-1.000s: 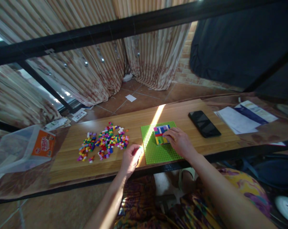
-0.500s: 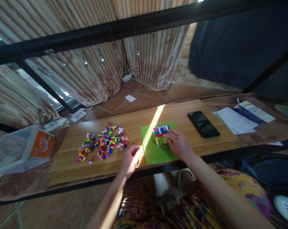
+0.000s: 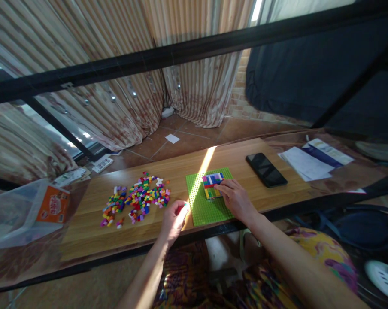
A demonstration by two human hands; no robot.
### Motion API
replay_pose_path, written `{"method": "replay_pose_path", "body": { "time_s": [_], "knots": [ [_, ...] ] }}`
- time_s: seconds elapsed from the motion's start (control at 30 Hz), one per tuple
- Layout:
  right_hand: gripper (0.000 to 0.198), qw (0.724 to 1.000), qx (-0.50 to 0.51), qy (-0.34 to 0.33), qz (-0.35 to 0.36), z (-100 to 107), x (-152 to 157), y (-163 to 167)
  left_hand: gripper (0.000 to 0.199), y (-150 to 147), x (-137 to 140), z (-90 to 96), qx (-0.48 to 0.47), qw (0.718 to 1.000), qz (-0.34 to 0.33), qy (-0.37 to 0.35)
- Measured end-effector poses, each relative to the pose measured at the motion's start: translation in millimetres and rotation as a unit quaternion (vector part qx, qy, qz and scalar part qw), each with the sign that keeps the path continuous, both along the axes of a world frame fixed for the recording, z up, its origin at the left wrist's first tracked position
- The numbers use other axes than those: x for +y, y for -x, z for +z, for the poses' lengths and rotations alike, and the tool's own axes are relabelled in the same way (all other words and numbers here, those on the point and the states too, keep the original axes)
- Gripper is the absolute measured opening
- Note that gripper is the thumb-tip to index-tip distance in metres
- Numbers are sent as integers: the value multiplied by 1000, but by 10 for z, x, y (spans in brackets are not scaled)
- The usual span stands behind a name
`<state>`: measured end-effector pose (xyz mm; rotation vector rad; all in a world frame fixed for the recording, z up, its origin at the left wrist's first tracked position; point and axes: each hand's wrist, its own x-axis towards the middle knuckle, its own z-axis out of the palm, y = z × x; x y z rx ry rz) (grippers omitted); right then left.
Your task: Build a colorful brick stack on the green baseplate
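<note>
A green studded baseplate [image 3: 197, 214] lies on the wooden board, with a block of colourful toy bricks [image 3: 210, 182] built on it in red, blue, yellow and white. My right hand [image 3: 237, 199] rests over the right side of this block, its fingertips on the bricks; whether it pinches a brick is hidden. Just left of the baseplate, my left hand [image 3: 175, 219] is closed in a pinch, with a small greenish brick [image 3: 185, 205] showing at the fingertips. Further left is a spread heap of loose bricks [image 3: 145, 193] in many colours.
A black phone [image 3: 266, 170] and some papers [image 3: 306, 163] lie right of the baseplate. At the far left stands a clear plastic box [image 3: 16, 210] with an orange label. The wooden board [image 3: 116, 244] ends close to a dark table edge. A dark rail [image 3: 116, 64] crosses beyond it.
The whole view has shifted slightly, so things sit a little lower and further left. Both hands keep nearly the same places, the right over the brick block, the left beside the baseplate.
</note>
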<state>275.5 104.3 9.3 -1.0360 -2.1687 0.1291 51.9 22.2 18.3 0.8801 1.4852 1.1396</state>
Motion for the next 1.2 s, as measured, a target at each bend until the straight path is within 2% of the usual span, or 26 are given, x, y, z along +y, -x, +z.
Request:
{"method": "replay_pose_path", "body": {
  "time_s": [0.47,0.7,0.87,1.07,1.2],
  "knots": [
    [29,999,30,9,-17,-72,-25,36,34,33,0,-60,4,1000,-4,-3],
    [27,991,115,62,-37,-38,-16,50,37,2,26,8,-10,1000,8,-15],
    [22,983,151,73,-73,51,-119,72,38,-170,93,145,-25,1000,-7,-13],
    [18,976,178,121,24,166,-299,154,18,-512,280,259,-24,999,-19,-43],
    [16,968,188,162,24,145,-324,174,18,-662,340,213,-33,998,-16,-49]
  ]
}}
